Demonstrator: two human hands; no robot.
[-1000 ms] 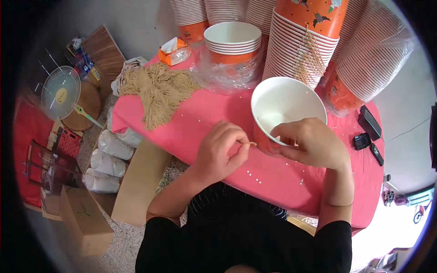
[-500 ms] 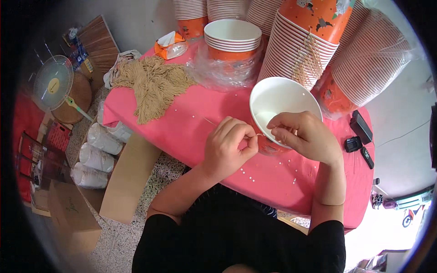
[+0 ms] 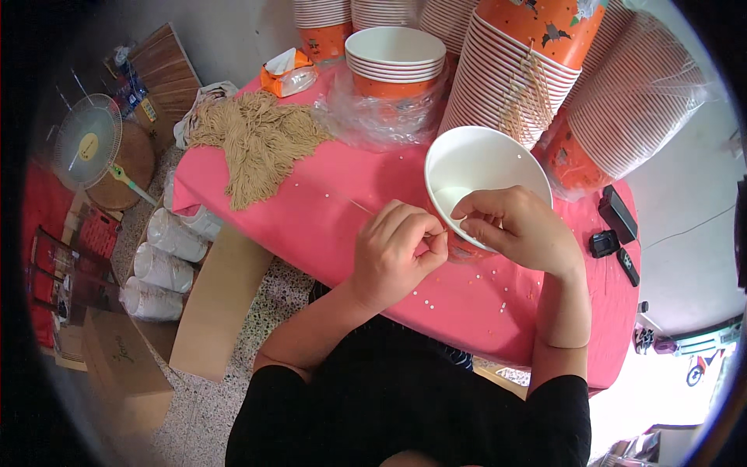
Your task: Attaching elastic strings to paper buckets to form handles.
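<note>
A white-lined orange paper bucket (image 3: 486,159) stands upright in front of me. At its near left side, my left hand (image 3: 398,245) is closed in a pinch on a thin tan cord. One end of the cord (image 3: 360,206) sticks out past the back of that hand. My right hand (image 3: 517,229) is over the bucket's near rim, thumb and fingers curled toward each other. What lies between its fingertips is too small to make out. To the left, a heap of tan cords (image 3: 261,140) spreads over the pink-covered table (image 3: 327,226).
Tall stacks of paper buckets (image 3: 506,82) line the back, some in clear plastic. Tan cords hang from one stack. An orange tissue pack (image 3: 288,74) lies at back left, and black devices (image 3: 617,214) lie at right. Small white dots are scattered over the cloth. Wrapped white cups (image 3: 163,266) sit in a carton.
My left hand has shifted slightly right, and its fingertips hide the cord bit that showed beside them. My right hand stays nearly in place. The view has moved a little.
</note>
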